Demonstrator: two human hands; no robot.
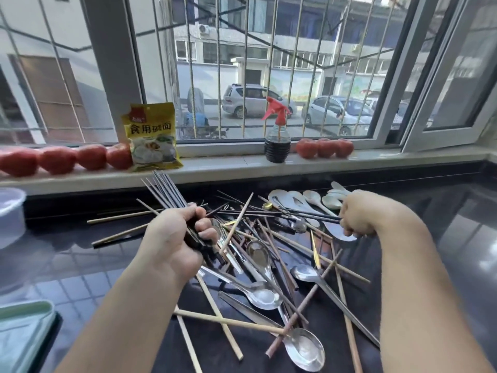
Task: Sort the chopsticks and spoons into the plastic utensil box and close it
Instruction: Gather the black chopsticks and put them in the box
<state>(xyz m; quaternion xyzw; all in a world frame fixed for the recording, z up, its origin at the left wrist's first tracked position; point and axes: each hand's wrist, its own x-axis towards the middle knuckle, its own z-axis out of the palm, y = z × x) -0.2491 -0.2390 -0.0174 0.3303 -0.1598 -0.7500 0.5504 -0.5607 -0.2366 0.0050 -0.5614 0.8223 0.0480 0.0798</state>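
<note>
The left hand (174, 235) grips a bundle of dark chopsticks (166, 191), tips fanning up toward the windowsill. The right hand (357, 214) pinches one dark chopstick (309, 212) lying across the pile of spoons and chopsticks (269, 265) on the dark desk (80, 259) between both hands.

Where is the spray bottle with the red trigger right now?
In the head view the spray bottle stands upright on the windowsill, right of centre, between the yellow packet and the three tomatoes to its right.
</note>
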